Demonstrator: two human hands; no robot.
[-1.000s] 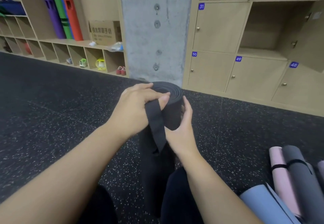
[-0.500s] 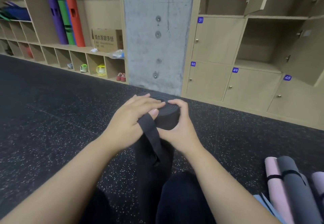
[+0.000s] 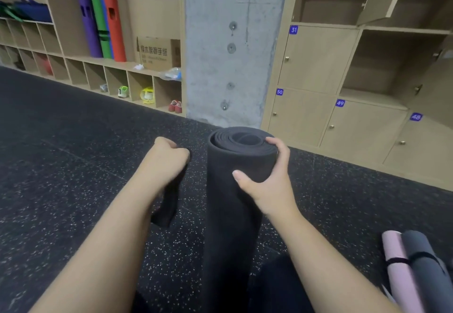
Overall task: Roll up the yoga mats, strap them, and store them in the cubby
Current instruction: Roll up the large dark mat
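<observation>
Left hand (image 3: 169, 158) now pulled off the rolled black mat (image 3: 235, 202), fist closed round the black strap (image 3: 169, 205) dangling below it; right hand (image 3: 267, 185) alone grips the upright mat's top, earlier both hands there; strapped pink mat (image 3: 397, 268) and grey mat (image 3: 426, 263) lying right of the right arm

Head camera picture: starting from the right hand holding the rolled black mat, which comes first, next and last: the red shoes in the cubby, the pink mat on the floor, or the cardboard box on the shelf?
From the right hand on the black mat:
1. Pink mat, on the floor, low on the right.
2. Red shoes, in the bottom cubby, left of the concrete pillar.
3. Cardboard box, on the shelf above the shoes.
</observation>
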